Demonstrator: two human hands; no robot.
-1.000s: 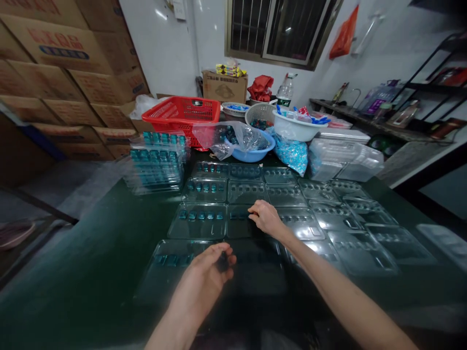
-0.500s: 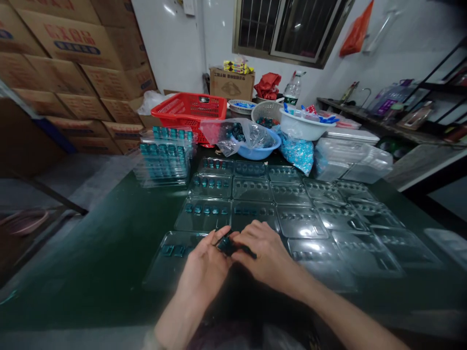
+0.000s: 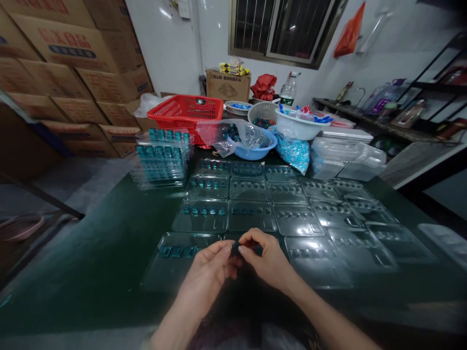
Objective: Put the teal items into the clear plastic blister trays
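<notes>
Dark teal, pinched right now, holding the small piece [image 3: 235,248] at six o'clock in a narrow fingertip grip between left hand [image 3: 210,266] and right hand [image 3: 269,257], so press lightly, keep wrists steady, and stay clear of the tray [image 3: 170,271] at nine.

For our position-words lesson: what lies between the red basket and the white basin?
In the head view, a blue basin partly under a clear bag; behind, a grey container and white container.
</notes>
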